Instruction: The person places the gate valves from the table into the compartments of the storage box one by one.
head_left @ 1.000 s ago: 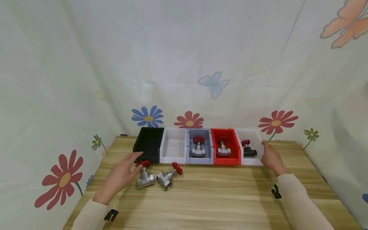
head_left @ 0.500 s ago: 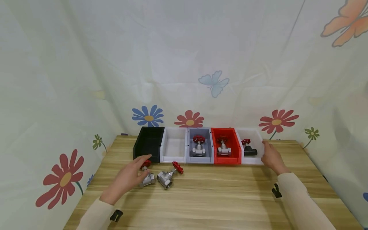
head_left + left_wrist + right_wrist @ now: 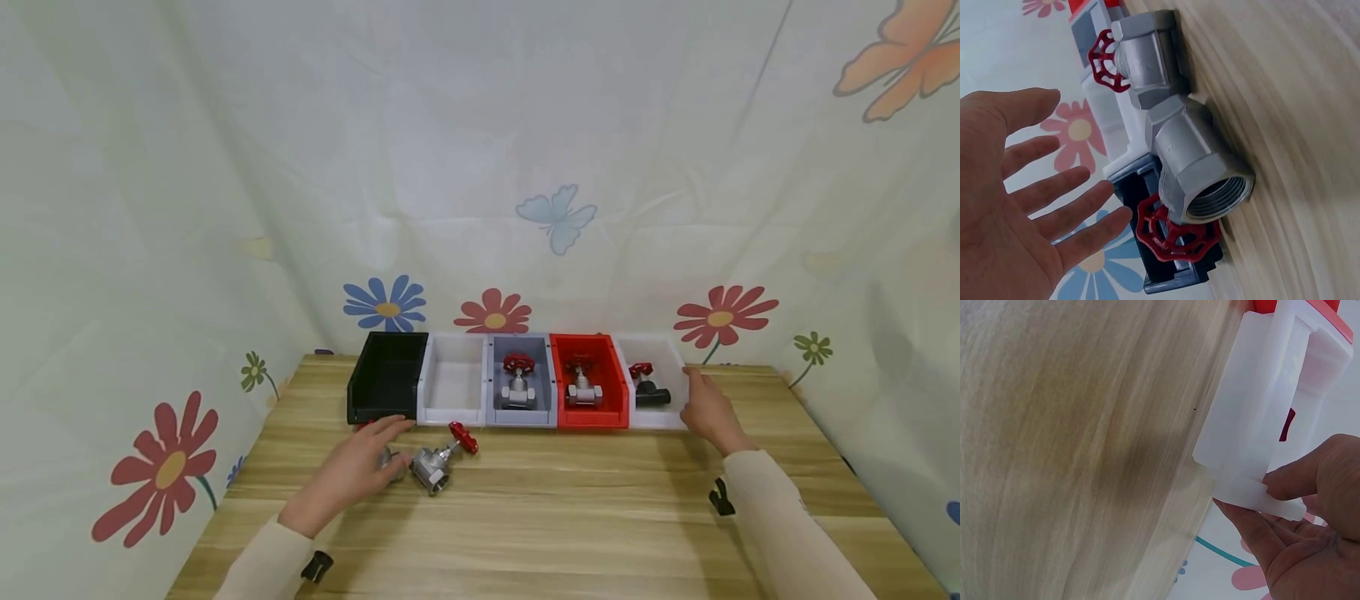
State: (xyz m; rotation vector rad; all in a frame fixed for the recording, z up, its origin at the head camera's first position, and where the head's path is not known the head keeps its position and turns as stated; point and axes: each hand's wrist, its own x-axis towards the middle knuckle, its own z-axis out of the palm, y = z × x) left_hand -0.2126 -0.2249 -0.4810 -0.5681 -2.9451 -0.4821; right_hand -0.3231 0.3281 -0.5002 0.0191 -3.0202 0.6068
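Note:
My left hand (image 3: 348, 475), fingers extended, hovers over a silver gate valve (image 3: 389, 460) and hides much of it in the head view. The left wrist view shows the hand apart from that valve, whose red handwheel (image 3: 1175, 231) and threaded opening are plain there. A second silver valve (image 3: 432, 468) with a red handwheel lies on its right. At the far right, my right hand (image 3: 712, 412) pinches the wall of a white bin (image 3: 1254, 425) between thumb and fingers. Inside that bin lies a black valve (image 3: 652, 396) with a red handle.
Several bins stand in a row at the table's back: a black bin (image 3: 383, 414), a white bin (image 3: 453, 414), a grey bin (image 3: 522, 419) and a red bin (image 3: 611, 375). Single silver valves sit in the grey and red ones. A flowered curtain (image 3: 450, 167) hangs behind the wooden table (image 3: 525, 517).
My left hand has moved to the right and slightly nearer, now covering more of the left valve. My right hand stays at the white bin. The valves and bins have not moved.

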